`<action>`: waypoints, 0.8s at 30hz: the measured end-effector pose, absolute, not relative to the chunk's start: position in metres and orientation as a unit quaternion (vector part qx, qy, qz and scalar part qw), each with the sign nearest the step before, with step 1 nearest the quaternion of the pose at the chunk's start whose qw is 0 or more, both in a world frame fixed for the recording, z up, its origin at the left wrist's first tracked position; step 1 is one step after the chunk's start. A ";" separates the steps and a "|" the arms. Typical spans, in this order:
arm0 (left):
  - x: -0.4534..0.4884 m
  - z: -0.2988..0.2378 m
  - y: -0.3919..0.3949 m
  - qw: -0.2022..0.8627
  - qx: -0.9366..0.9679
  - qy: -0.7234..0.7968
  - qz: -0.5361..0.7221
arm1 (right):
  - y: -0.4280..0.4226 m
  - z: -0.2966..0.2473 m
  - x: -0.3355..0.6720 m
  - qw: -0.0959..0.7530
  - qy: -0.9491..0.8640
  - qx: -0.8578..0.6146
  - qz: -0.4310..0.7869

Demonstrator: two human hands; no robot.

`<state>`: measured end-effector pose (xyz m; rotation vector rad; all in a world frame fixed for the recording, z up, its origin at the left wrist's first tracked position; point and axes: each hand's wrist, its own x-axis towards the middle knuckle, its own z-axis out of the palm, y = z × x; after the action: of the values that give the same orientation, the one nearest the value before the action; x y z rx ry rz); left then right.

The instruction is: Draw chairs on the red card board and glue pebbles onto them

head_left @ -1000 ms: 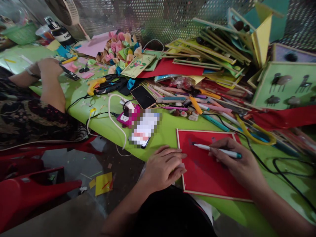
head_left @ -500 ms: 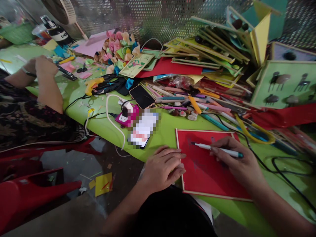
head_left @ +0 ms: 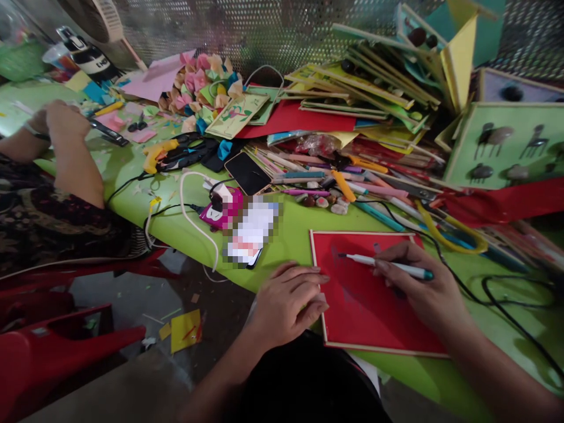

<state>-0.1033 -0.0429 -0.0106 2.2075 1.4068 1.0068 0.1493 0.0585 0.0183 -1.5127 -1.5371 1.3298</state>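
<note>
A red board [head_left: 361, 320] with a pale wooden frame lies on the green table [head_left: 291, 226] in front of me. Faint dark marks show on its red face. In my right hand [head_left: 418, 285] is a white marker [head_left: 388, 266] with a teal end, gripped between thumb and fingers. Its dark tip points left, at or just over the upper left part of the board; I cannot tell whether it touches. My left hand [head_left: 288, 302] rests flat at the board's left edge, fingers stretched out and holding nothing.
Beyond the board lie markers [head_left: 308, 176], glue guns [head_left: 161, 154], a dark phone [head_left: 248, 173], a blurred-screen phone [head_left: 253, 232] and a pink power strip [head_left: 222, 208]. Framed cards [head_left: 361, 88] are piled behind. A black cable [head_left: 462, 285] runs on the right. A co-worker's hands [head_left: 66, 120] are at far left.
The view has shifted slightly, so most things on the table sit a little further left. Both hands keep nearly the same pose, the marker still in my right hand.
</note>
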 end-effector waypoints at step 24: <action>-0.102 -0.010 -0.043 0.145 0.779 0.495 0.357 | 0.057 0.016 0.150 0.287 -0.591 -0.572 0.492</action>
<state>-0.1016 -0.0433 -0.0104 2.2437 1.4262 1.0295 0.1499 0.0574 0.0162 -1.5290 -1.5783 1.3139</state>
